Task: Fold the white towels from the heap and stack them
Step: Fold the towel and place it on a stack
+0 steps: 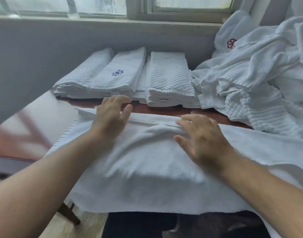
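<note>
- Towel [147, 177] lies spread across the table's [164, 108] near edge, its far hem turned over.
- Step judged: flattening the first fold.
- Next move calls for gripping 2 corners and folding again, then carrying it to the folded stacks [123, 78]; the heap [259, 74] waits at right.
- Left hand [111, 115] and right hand [204, 134]: palms down, fingers spread, holding nothing.

Glossy reddish-brown table [164, 110] runs across the view, its bare left stretch catching a pale glare. Behind it a plain grey wall [44, 42] climbs to the sill of a pale-framed window [99, 6], panes clouded. Low left, a dark table leg [70, 214] stands on light patterned flooring [90, 225].
</note>
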`<state>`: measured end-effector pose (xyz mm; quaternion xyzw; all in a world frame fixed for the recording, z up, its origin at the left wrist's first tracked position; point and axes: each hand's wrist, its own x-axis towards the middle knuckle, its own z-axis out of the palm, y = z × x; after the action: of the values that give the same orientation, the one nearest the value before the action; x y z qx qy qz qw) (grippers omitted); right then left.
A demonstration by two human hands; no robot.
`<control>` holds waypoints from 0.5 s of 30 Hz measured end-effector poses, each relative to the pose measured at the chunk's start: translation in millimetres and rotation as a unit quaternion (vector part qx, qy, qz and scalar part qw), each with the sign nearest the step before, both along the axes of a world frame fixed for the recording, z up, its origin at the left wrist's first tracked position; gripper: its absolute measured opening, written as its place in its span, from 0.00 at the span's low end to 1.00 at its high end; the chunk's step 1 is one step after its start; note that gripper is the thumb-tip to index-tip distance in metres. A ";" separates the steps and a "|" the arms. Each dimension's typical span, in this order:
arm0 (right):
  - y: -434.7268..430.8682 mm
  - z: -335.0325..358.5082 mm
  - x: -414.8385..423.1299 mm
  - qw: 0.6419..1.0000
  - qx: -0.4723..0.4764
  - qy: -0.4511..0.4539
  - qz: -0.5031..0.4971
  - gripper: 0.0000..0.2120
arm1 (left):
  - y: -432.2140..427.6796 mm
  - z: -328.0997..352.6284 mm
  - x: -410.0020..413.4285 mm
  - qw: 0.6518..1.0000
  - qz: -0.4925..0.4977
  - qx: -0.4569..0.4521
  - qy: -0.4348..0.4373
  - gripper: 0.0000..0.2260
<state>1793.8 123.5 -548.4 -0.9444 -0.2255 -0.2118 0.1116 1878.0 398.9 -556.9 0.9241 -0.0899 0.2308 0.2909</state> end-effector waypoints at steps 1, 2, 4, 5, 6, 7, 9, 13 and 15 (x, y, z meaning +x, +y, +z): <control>17.8 1.3 -4.8 0.998 0.033 0.011 0.045 0.22 | 18.0 -0.7 -4.0 0.997 0.067 -0.031 -0.031 0.12; 36.7 3.4 -8.5 0.994 0.061 0.032 0.088 0.22 | 35.4 -1.4 -8.1 0.988 0.133 -0.059 -0.051 0.11; 72.8 6.3 -11.7 0.981 0.073 0.089 0.155 0.22 | 63.0 -0.6 -15.4 0.966 0.234 -0.104 -0.035 0.11; 89.0 6.3 -10.9 0.976 0.059 0.113 0.179 0.22 | 72.3 1.1 -16.9 0.957 0.266 -0.118 0.000 0.12; 103.2 5.4 -8.9 0.971 0.041 0.127 0.198 0.22 | 79.5 2.6 -16.8 0.948 0.291 -0.124 0.048 0.14; 115.2 3.2 -5.7 0.968 0.025 0.136 0.211 0.22 | 85.3 4.1 -14.9 0.938 0.309 -0.122 0.095 0.16; 131.2 -3.9 1.3 0.964 -0.002 0.153 0.218 0.24 | 92.9 10.2 -7.4 0.921 0.332 -0.119 0.165 0.20; 137.1 -13.9 9.6 0.958 -0.031 0.169 0.228 0.25 | 95.1 29.4 6.5 0.897 0.303 -0.185 0.264 0.20; 136.2 -15.0 13.9 0.959 -0.038 0.163 0.229 0.27 | 92.9 34.0 9.8 0.901 0.281 -0.167 0.284 0.13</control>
<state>1807.7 259.7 -563.4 -0.8926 -0.4227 -0.0147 0.1561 1887.8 491.7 -522.9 0.8752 0.2995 0.0424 0.3775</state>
